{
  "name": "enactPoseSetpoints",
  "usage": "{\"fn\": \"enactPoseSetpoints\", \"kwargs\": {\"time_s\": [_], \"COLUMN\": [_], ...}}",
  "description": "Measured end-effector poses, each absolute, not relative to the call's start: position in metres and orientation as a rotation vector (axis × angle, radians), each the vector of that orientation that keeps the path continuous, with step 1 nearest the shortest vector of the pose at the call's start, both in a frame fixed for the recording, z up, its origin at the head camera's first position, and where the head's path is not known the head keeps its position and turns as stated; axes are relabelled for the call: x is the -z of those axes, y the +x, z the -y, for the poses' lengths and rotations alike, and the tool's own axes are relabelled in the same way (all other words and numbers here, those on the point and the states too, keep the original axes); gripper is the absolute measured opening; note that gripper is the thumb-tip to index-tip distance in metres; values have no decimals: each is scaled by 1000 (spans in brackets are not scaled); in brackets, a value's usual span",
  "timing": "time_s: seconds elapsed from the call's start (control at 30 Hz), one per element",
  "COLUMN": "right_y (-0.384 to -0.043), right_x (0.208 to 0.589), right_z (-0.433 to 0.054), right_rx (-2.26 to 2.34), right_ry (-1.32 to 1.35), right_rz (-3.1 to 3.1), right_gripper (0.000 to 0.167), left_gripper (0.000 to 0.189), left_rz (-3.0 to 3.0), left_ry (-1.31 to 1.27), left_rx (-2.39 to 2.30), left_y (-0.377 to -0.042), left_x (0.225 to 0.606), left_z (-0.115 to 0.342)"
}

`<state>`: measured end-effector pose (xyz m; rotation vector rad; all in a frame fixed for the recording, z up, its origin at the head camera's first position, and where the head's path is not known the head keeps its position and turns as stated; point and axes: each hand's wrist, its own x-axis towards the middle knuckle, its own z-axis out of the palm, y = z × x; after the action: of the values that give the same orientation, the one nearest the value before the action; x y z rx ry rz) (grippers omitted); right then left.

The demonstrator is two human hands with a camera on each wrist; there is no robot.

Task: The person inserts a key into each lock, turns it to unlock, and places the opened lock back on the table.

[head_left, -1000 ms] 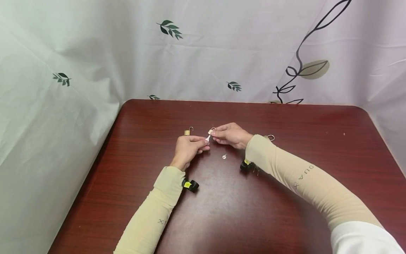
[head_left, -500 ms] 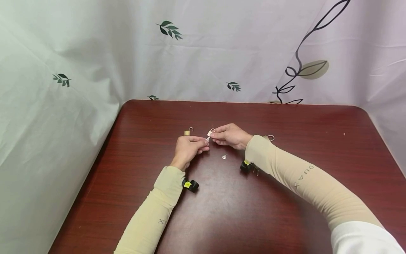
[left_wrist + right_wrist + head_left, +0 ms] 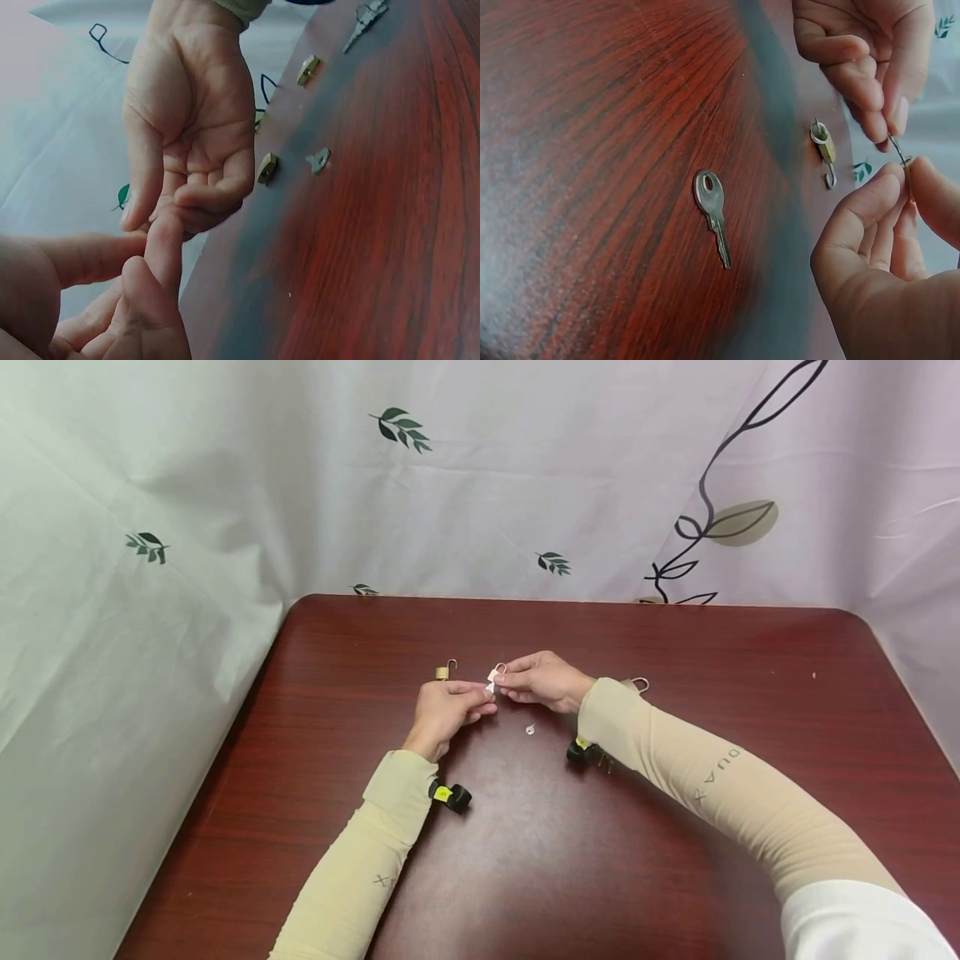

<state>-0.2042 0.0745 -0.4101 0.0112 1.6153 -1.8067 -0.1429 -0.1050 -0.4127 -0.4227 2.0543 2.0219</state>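
My left hand (image 3: 448, 712) pinches a small silver key (image 3: 897, 148) between thumb and forefinger. Opposite it, my right hand (image 3: 547, 681) holds a little brass padlock (image 3: 492, 676) by its body, the shackle loop pointing up. In the right wrist view the key's blade meets the padlock's edge; how deep it sits I cannot tell. From the left wrist, fingers hide both pieces. A loose key (image 3: 530, 729) lies on the table below the hands. Just beyond my left hand is a second brass padlock (image 3: 442, 674), its shackle raised open.
Another padlock (image 3: 639, 685) lies partly behind the right sleeve. More keys (image 3: 367, 21) lie near the right wrist, seen from the left wrist. The dark red wooden table (image 3: 540, 843) ends at a pale leaf-patterned curtain (image 3: 465, 502).
My right hand has brought the padlock slightly left and down, closer to the left fingertips, and less of the key shows between them. The left hand stays nearly still.
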Motion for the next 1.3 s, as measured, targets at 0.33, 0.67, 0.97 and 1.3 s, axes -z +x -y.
{"fn": "enactPoseSetpoints", "kwargs": {"time_s": [0.33,0.67,0.97,1.3], "right_y": [-204,-203,-203,-204], "right_x": [409,410,409,411], "right_z": [-77,-76,-75,-75], "right_rx": [1800,1782,1748,1743], "right_ry": [26,-9,-22,-21], "right_rz": [-1622,-1649,-1667,-1663], "right_gripper": [7,16,12,11], "left_gripper": [21,16,15,15], "left_rz": [-2228,-2186,-2167,-2151], "left_ry": [-276,-269,-276,-285], "left_rx": [-1840,-1880,-1902,-1920], "left_y": [-142,-142,-141,-142], "left_x": [417,417,416,417], "left_z": [104,101,100,99]}}
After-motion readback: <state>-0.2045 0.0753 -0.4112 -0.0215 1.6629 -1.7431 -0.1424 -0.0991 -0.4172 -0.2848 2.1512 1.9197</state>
